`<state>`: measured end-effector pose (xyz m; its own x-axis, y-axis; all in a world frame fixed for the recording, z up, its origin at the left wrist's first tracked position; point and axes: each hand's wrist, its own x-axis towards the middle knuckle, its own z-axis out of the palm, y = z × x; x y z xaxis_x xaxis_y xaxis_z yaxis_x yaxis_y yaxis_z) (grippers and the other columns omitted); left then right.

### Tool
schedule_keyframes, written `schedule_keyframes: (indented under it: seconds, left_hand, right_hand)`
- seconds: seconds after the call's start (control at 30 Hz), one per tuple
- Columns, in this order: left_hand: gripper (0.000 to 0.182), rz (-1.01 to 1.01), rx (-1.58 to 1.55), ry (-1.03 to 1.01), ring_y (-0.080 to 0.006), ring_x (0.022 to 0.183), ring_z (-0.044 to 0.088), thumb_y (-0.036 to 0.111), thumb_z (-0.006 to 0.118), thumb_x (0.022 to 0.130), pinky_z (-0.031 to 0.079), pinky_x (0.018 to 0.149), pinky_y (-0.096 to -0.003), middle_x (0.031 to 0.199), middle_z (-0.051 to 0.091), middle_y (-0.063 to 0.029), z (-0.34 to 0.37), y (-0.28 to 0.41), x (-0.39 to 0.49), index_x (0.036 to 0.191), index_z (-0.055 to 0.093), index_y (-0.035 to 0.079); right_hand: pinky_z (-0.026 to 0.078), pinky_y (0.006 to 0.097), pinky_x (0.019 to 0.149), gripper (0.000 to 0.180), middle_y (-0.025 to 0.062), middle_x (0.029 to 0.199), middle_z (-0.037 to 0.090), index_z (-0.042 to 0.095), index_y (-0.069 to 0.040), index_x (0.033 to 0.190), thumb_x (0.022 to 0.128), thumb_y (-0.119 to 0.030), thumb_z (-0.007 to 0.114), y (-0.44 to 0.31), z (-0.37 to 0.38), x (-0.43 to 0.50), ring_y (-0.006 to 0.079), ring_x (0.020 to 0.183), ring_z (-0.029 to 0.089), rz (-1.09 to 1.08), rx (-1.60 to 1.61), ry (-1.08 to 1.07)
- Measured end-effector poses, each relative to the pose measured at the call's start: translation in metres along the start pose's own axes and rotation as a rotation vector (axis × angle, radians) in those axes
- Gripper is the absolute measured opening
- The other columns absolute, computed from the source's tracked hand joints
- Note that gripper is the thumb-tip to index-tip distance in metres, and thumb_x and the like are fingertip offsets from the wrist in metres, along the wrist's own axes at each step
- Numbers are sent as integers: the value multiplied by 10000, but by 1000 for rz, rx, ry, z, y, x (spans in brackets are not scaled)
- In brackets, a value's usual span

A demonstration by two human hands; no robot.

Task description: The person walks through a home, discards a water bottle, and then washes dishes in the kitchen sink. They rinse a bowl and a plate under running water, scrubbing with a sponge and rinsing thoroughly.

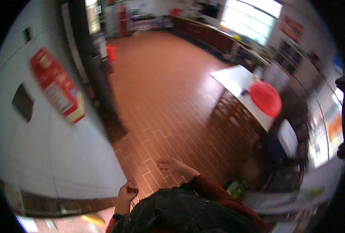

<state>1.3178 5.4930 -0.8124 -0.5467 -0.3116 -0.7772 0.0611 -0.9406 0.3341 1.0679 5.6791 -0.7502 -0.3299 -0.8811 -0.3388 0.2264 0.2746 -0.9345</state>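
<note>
My left hand [127, 192] is raised at the lower middle, near the edge of a white wall, with its fingers curled; whether anything is in it I cannot tell. To its right, my right hand [175, 166] reaches forward over the brown tiled floor [160, 87], its fingers loosely apart and holding nothing. Red sleeves with dark cuffs cover both forearms. Dark clothing fills the bottom middle of the view.
A white-topped table [233, 78] with a red plastic basin [265, 99] stands to the right. The white wall [88, 157] bears a red poster [57, 86]. Beyond are a red bucket [111, 52] and a long counter [201, 32] under a window. Green items [236, 188] lie low at right.
</note>
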Motion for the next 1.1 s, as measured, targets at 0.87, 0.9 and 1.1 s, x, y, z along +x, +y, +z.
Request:
schedule_keyframes:
  seconds: [0.87, 0.9, 1.1]
  left_hand:
    - [188, 1530, -809, 1079, -162, 847, 618, 171, 593, 867, 497, 757, -280, 930, 636, -80, -23, -270, -349, 1015, 573, 56]
    - [224, 1554, -809, 1172, -171, 833, 622, 177, 592, 876, 517, 731, -292, 936, 633, -96, -29, -275, -365, 1049, 548, 40]
    - [314, 1670, -127, 1388, -126, 921, 565, 206, 645, 850, 449, 828, -262, 1038, 603, -49, -83, -254, -442, 1097, 544, 40]
  right_hand:
    - [466, 288, 793, 313, 91, 991, 624, 561, 9, 1154, 908, -185, 550, -82, 188, -17, 168, 882, 595, 56, -547, -1595]
    - [467, 287, 789, 311, 91, 986, 625, 561, 11, 1153, 911, -184, 546, -81, 194, -20, 167, 880, 595, 84, -545, -1626]
    - [476, 286, 803, 323, 99, 975, 625, 547, 20, 1176, 921, -179, 532, -67, 242, -36, 158, 869, 589, -14, -649, -1606]
